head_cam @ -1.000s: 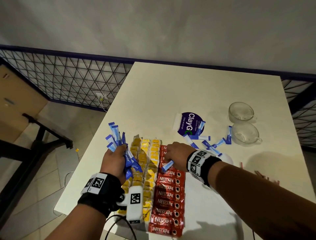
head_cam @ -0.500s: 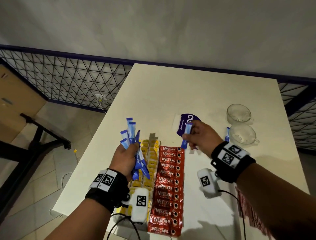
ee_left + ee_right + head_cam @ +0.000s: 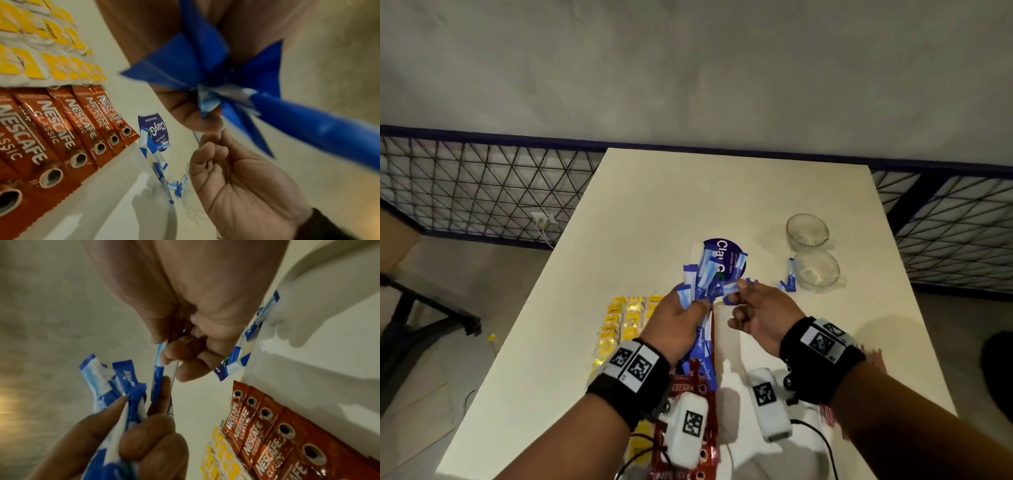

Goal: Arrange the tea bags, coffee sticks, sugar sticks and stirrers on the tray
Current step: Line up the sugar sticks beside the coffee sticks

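Note:
My left hand (image 3: 688, 303) grips a fanned bunch of blue sugar sticks (image 3: 705, 274) above the red Nescafe coffee sticks (image 3: 690, 377). Right beside it, my right hand (image 3: 739, 298) pinches one blue sugar stick (image 3: 158, 368) between thumb and forefinger, its end touching the bunch (image 3: 107, 386). Yellow tea bags (image 3: 626, 318) lie in rows left of the coffee sticks (image 3: 61, 138) on the white tray (image 3: 739, 346). More sugar sticks (image 3: 787, 284) lie loose on the table. Reddish stirrers (image 3: 873, 356) show past my right wrist, mostly hidden.
A purple ClayGo sachet (image 3: 726, 253) lies just behind the hands. Two glass cups (image 3: 806, 229) (image 3: 816, 270) stand at the right. The table's left edge drops to the floor; a wire-mesh rail runs behind it.
My right hand came back from the purple sachet with a sugar stick and met the left hand. The left hand and its bunch shifted right, over the coffee sticks.

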{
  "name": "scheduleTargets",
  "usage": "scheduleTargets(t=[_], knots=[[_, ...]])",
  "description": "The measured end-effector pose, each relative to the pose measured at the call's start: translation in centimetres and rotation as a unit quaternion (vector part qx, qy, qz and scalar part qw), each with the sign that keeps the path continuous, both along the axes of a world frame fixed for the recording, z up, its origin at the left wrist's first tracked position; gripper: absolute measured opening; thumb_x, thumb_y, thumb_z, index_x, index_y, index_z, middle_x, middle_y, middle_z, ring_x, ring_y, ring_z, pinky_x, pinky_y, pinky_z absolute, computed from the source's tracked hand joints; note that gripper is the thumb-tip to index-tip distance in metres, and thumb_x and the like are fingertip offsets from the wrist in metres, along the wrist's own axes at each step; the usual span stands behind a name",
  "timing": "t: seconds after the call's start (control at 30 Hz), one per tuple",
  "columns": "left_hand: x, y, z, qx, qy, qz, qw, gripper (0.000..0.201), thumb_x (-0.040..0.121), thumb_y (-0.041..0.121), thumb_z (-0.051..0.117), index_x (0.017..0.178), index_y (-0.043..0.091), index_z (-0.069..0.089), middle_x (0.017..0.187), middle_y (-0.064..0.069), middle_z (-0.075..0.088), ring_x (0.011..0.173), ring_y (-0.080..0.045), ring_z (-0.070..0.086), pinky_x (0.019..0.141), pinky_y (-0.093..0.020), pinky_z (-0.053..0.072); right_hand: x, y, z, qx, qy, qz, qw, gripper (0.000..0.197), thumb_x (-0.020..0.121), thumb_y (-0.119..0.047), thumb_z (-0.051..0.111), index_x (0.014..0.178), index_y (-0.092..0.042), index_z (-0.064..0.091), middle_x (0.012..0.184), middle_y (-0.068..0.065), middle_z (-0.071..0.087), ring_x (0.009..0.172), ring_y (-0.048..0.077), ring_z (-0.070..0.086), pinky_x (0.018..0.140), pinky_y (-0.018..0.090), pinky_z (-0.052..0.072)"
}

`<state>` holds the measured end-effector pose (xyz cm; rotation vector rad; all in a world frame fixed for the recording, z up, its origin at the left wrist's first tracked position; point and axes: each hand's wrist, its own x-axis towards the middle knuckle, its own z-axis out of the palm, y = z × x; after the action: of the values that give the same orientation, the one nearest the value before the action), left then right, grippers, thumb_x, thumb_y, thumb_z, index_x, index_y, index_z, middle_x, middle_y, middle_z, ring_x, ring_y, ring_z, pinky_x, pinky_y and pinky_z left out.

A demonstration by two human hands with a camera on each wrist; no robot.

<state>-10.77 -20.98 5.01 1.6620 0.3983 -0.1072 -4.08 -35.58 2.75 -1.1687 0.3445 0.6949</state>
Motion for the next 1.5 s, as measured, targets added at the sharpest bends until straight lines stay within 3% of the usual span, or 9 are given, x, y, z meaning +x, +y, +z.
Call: scheduleTargets(t=[0.27,0.37,0.43,0.57,0.67,0.8,1.03,1.4,1.5], knots=[[0.2,1.1,-0.9,0.066,0.018,-0.005,0.998,0.018,0.091,0.027,0.055,0.099,0.018,0.067,0.088,-0.014,0.072,0.081,-0.036,0.067,0.081,-0.053,0.053,-0.2,-2.0,-2.6,-0.132,-0.025,-0.037,0.990,0.003,0.094,-0.008,0.058,0.092,-0.008,0.057,0.078,0.012,0.065,0.043,0.017,0.044,0.044,0.026,0.047],[-0.4,3.2,-1.5,0.080,0.036,0.025,0.996,0.022,0.089,0.035,0.055,0.094,0.017,0.066,0.076,-0.026,0.065,0.058,-0.039,0.055,0.063,-0.048,0.049,0.1,-2.9,-5.5,-0.205,0.005,-0.050,0.978,0.004,0.093,-0.006,0.058,0.091,-0.009,0.059,0.078,0.013,0.066,0.039,0.017,0.044,0.046,0.027,0.046],[-1.1,4.6,-2.0,0.085,0.049,0.046,0.994,0.016,0.094,0.027,0.055,0.090,0.018,0.066,0.072,-0.034,0.056,0.053,-0.030,0.046,0.057,-0.041,0.041,0.3,-2.9,-6.8,-0.236,0.021,-0.039,0.971,0.007,0.093,-0.003,0.056,0.089,-0.008,0.060,0.074,0.011,0.065,0.038,0.018,0.044,0.045,0.026,0.044],[-2.5,6.2,-2.9,0.072,0.065,0.071,0.993,0.013,0.081,0.040,0.059,0.083,0.031,0.067,0.066,-0.021,0.054,0.057,-0.031,0.050,0.060,-0.052,0.048,0.7,-2.6,-8.4,-0.250,0.064,-0.049,0.965,0.012,0.092,0.000,0.054,0.085,-0.009,0.057,0.076,0.013,0.066,0.036,0.018,0.042,0.043,0.023,0.040],[-3.2,7.1,-3.7,0.082,0.078,0.086,0.990,0.013,0.093,0.023,0.056,0.084,0.022,0.065,0.064,-0.012,0.060,0.062,-0.036,0.058,0.072,-0.058,0.051,0.8,-2.2,-8.8,-0.289,0.050,-0.043,0.955,0.007,0.090,-0.007,0.059,0.086,-0.012,0.060,0.077,0.009,0.067,0.042,0.021,0.048,0.047,0.028,0.050],[-3.5,7.5,-4.3,0.064,0.094,0.097,0.989,0.016,0.096,0.014,0.053,0.086,0.021,0.064,0.059,0.003,0.061,0.061,-0.029,0.057,0.072,-0.052,0.051,0.7,-1.7,-8.8,-0.349,0.020,-0.015,0.937,0.009,0.088,-0.025,0.066,0.088,-0.016,0.065,0.068,0.007,0.065,0.049,0.022,0.056,0.065,0.041,0.061],[-3.7,7.5,-4.4,0.048,0.099,0.105,0.988,0.016,0.096,0.014,0.053,0.087,0.020,0.064,0.058,0.002,0.062,0.055,-0.028,0.058,0.061,-0.042,0.051,1.2,-1.3,-8.8,-0.395,0.007,0.007,0.919,0.018,0.084,-0.038,0.069,0.083,-0.021,0.062,0.056,0.004,0.064,0.048,0.022,0.063,0.074,0.045,0.060],[-3.5,7.4,-4.3,0.044,0.093,0.106,0.989,0.014,0.096,0.015,0.053,0.091,0.019,0.066,0.054,0.002,0.060,0.053,-0.029,0.056,0.066,-0.049,0.052,1.1,-1.4,-8.3,-0.417,0.001,0.037,0.908,0.024,0.084,-0.044,0.067,0.082,-0.021,0.060,0.056,0.006,0.066,0.056,0.024,0.069,0.076,0.042,0.060],[-3.5,7.3,-4.3,0.047,0.096,0.085,0.991,0.015,0.095,0.019,0.055,0.094,0.018,0.070,0.057,0.004,0.062,0.057,-0.028,0.056,0.071,-0.052,0.049,1.1,-1.8,-7.5,-0.473,-0.043,0.076,0.877,0.035,0.081,-0.058,0.061,0.083,-0.023,0.062,0.068,-0.001,0.067,0.063,0.020,0.068,0.074,0.034,0.057]])
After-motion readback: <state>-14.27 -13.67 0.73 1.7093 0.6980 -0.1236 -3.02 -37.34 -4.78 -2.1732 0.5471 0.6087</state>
